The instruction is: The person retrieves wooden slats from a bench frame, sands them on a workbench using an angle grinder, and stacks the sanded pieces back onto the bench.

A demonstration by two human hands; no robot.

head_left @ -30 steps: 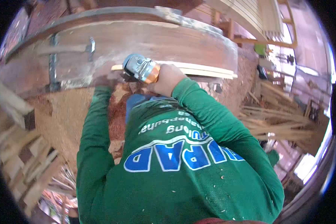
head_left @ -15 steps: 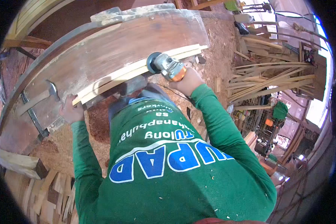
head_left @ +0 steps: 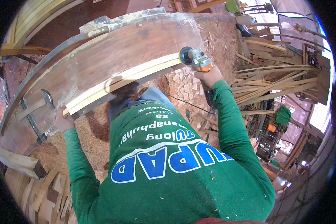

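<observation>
In the head view, my right hand is wrapped around the orange-and-grey angle grinder. The grinder's dark round disc meets the far right end of a pale, gently curved wooden strip. At the strip's left end, my left hand grips the wood, its fingers partly hidden. The strip lies along the near edge of a brown wooden workbench. A claw hammer rests on the bench to the left of my left hand, across a dark metal bar.
Wood offcuts and sawdust cover the ground beyond the bench. Long curved strips are piled at right. A thick timber and stacked boards sit at lower left. A cord trails near my right arm.
My right hand has moved the angle grinder rightward along the strip, from past its middle to its right end. My left hand stays at the left end, slightly lower in view.
</observation>
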